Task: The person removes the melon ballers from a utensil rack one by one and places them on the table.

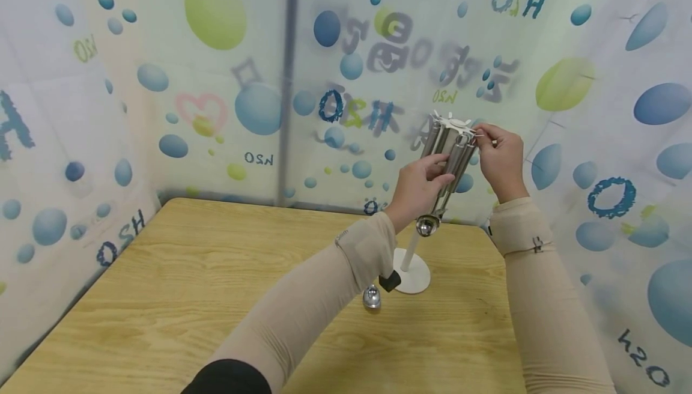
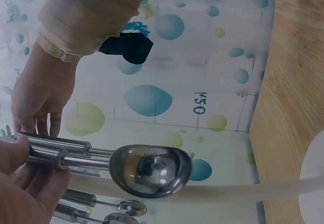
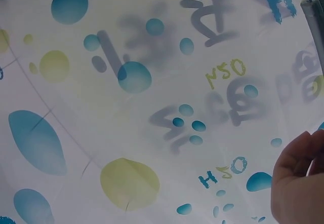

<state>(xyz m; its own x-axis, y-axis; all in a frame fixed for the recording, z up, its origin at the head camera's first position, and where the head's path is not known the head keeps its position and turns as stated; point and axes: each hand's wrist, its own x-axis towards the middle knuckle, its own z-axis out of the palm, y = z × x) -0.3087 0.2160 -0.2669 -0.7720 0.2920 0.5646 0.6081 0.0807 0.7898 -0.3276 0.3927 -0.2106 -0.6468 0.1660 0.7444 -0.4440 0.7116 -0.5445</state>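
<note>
A white utensil stand (image 1: 413,274) with a hooked top carries several steel-handled utensils. Among them hangs an ice cream scoop (image 1: 427,226), whose rounded bowl is large in the left wrist view. My left hand (image 1: 418,187) grips the scoop's handle, with the thumb on the near side. At the top of the stand, my right hand (image 1: 500,157) pinches the handle's upper end beside a hook; the exact contact is hidden by the fingers. Only part of the right hand (image 3: 298,178) shows in the right wrist view. Smaller utensil heads (image 2: 132,208) hang below the scoop in the left wrist view.
Another shiny rounded scoop head (image 1: 372,297) lies on the wooden table (image 1: 216,274), near the stand's base and partly behind my left forearm. Printed curtains (image 1: 216,81) surround the table at the back and sides.
</note>
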